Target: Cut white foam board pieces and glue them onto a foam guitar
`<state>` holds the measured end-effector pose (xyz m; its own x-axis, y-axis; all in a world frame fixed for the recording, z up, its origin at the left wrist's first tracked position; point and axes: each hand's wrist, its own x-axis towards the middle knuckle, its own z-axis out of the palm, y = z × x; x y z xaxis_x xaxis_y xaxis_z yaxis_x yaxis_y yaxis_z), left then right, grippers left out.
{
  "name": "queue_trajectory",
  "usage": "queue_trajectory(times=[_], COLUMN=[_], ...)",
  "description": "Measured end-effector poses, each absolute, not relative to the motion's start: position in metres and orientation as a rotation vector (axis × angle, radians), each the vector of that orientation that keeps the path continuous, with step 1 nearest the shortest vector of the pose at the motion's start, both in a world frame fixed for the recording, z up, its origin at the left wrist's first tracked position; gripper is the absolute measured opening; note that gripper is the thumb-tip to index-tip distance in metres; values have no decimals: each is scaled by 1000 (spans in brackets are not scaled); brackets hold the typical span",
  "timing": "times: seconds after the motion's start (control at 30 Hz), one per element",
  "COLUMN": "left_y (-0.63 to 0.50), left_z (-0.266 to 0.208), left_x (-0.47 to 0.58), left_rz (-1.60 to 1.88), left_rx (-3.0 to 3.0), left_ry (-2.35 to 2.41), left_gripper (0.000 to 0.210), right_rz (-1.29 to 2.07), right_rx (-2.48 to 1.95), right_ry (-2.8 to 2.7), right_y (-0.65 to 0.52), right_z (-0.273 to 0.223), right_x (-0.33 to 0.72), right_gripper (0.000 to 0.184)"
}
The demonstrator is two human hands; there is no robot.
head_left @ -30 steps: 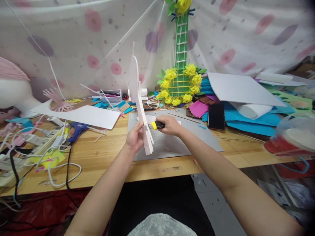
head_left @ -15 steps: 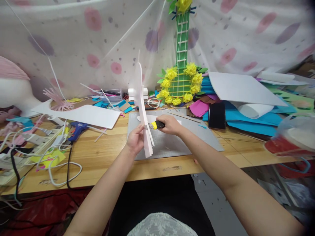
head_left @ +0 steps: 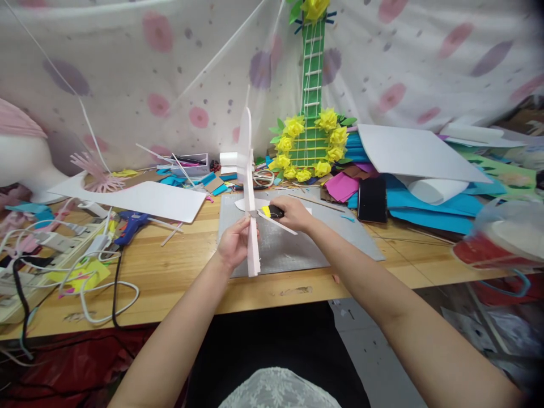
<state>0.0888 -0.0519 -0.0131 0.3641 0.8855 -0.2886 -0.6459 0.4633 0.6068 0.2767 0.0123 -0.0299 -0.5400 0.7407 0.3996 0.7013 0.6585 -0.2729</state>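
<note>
Over the grey cutting mat (head_left: 344, 242), the left hand (head_left: 233, 243) pinches a white foam board piece (head_left: 247, 190), held edge-on, while the right hand (head_left: 292, 214) is wrapped around a yellow-and-black utility knife (head_left: 273, 211), blade at the board, beside a thin strip (head_left: 283, 226) slanting away.

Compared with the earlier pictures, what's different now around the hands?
The foam piece has tipped rightward, standing more upright; the thin strip beside it has swung out to the right. Nothing was let go: the left hand still grips the piece, the right hand the cutter.
</note>
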Motion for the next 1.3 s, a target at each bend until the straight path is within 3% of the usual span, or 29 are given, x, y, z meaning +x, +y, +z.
queue_trajectory(times=[0.17, 0.37, 0.7, 0.77, 0.83, 0.9, 0.97, 1.1, 1.3], left_y=[-58, -62, -53, -50, -47, -44, -42, -40, -45], left_z=[-14, -13, -22, -24, -27, -31, -36, -45, -46], left_x=[85, 77, 62, 63, 67, 70, 74, 80, 94], left_rz=[896, 853, 1099, 1193, 1262, 1299, 1325, 1365, 1405], left_rx=[357, 354, 821, 911, 984, 1035, 1092, 1275, 1345], left_ry=[494, 476, 974, 1061, 1120, 1149, 1161, 1275, 1494], left_gripper=[24, 24, 29, 35, 40, 43, 44, 49, 49], right_rz=[73, 116, 132, 62, 137, 484, 832, 1234, 1086], right_rx=[-1228, -1476, -2178, -2062, -1798, -1450, -1165, -956, -1004], right_ry=[-2301, -2155, -1832, -1806, -1819, -1907, -1911, -1706, -1458], right_y=[25, 38, 44, 41, 34, 26, 16, 5, 7], right_z=[-30, -34, -53, -50, -41, -31, -23, -25, -43], right_x=[284, 299, 342, 334, 314, 285, 254, 212, 192], right_gripper=[11, 34, 53, 54, 42, 30, 29, 28, 19])
